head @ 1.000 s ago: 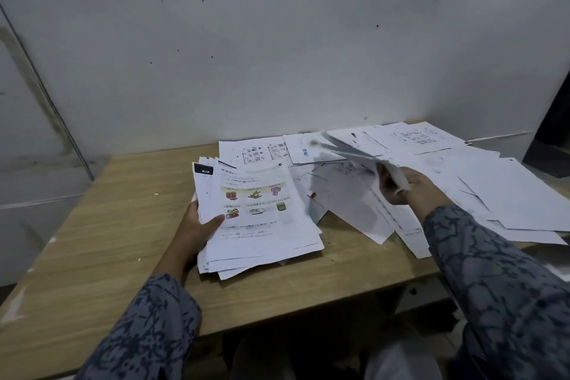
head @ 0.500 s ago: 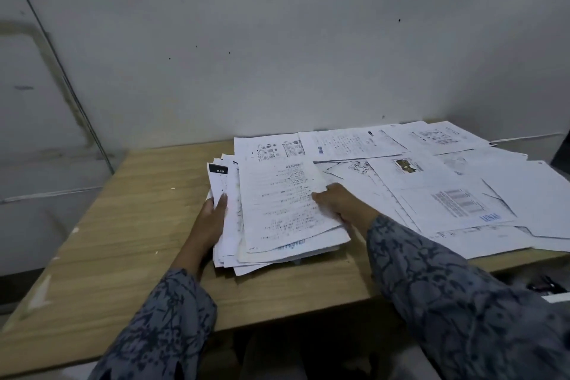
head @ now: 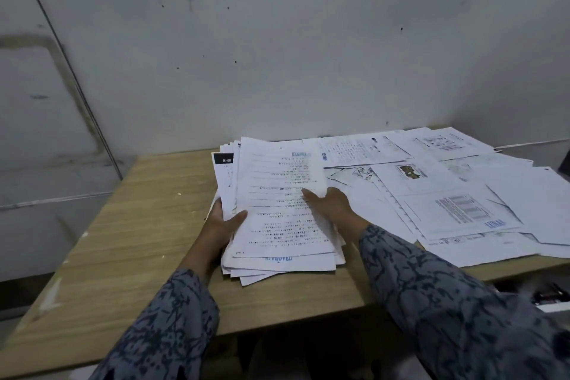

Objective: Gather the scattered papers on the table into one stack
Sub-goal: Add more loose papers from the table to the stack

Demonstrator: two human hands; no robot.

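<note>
A thick stack of printed white papers (head: 277, 219) lies on the wooden table (head: 148, 225), its far end tilted up off the surface. My left hand (head: 223, 225) grips the stack's left edge, thumb on top. My right hand (head: 331, 205) holds the stack's right edge, with the thumb pressed on the top sheet. Several loose sheets (head: 447, 194) lie scattered and overlapping to the right, reaching the back wall and the table's front edge.
A grey wall (head: 277, 55) stands right behind the table. The left half of the table is bare wood. Below the table's right front edge a few small objects (head: 552, 296) lie on a lower surface.
My right hand carried a sheet from the scattered pile onto the stack and now holds the stack's right edge. The stack's far end has lifted. The camera has shifted left.
</note>
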